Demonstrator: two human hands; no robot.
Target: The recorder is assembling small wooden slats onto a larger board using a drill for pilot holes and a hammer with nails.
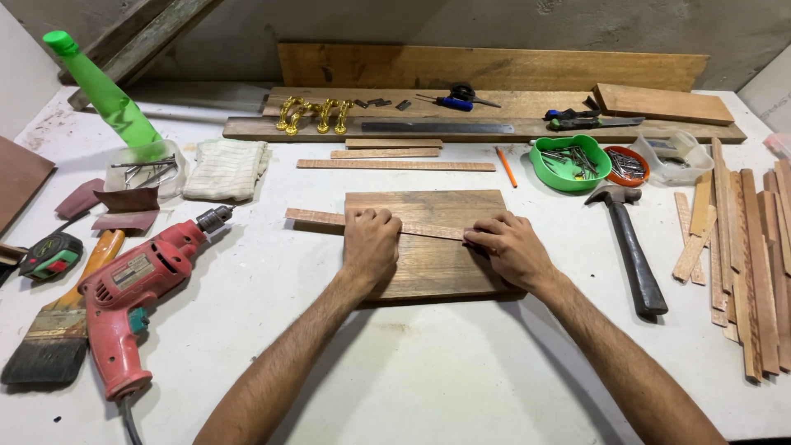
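Note:
A thin wooden strip [317, 217] lies slanted across a rectangular wooden board [428, 264] in the middle of the white table. My left hand [370, 245] is closed in a fist and presses on the strip near the board's left side. My right hand [508, 247] grips the strip's right end with fingers curled over it. The strip's left end sticks out past the board's left edge.
A red electric drill [136, 288], a paintbrush [58, 330] and a tape measure [51, 255] lie left. A hammer [630, 247] and a pile of wooden strips [746, 255] lie right. Behind: planks, gold handles [313, 114], a green bowl [568, 165] of nails, a green bottle [107, 91].

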